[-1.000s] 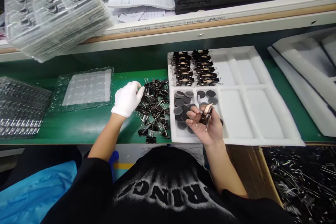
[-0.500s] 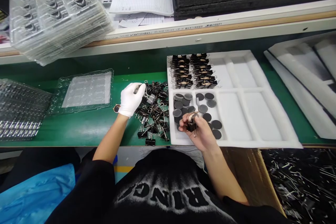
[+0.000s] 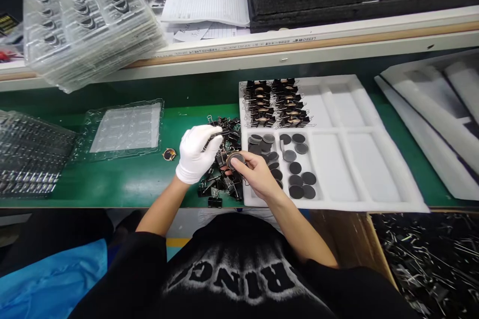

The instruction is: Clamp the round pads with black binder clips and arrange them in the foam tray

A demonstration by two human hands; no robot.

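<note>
My left hand [image 3: 197, 153], in a white glove, pinches a black binder clip [image 3: 217, 133] over the pile. In my bare right hand [image 3: 256, 172] is a round gold-rimmed watch case [image 3: 235, 160], with a dark disc on its upper face under my thumb. The two hands are close together but apart. Beneath them lies a heap of black binder clips [image 3: 215, 202], partly hidden. Another gold-rimmed watch case [image 3: 169, 154] rests on the green table, left of the glove.
A white compartment tray [image 3: 374, 169] on the right holds loose dark discs [image 3: 295, 192] and two rows of clipped pieces [image 3: 290, 104]. Clear plastic trays [image 3: 125, 129] lie left. A box of binder clips [image 3: 430, 259] stands below the right edge; a shelf [image 3: 280, 60] runs behind.
My right hand has moved left from above the tray to the clip pile, turning the disc face up. My left hand has lifted a binder clip and shifted slightly right toward it.
</note>
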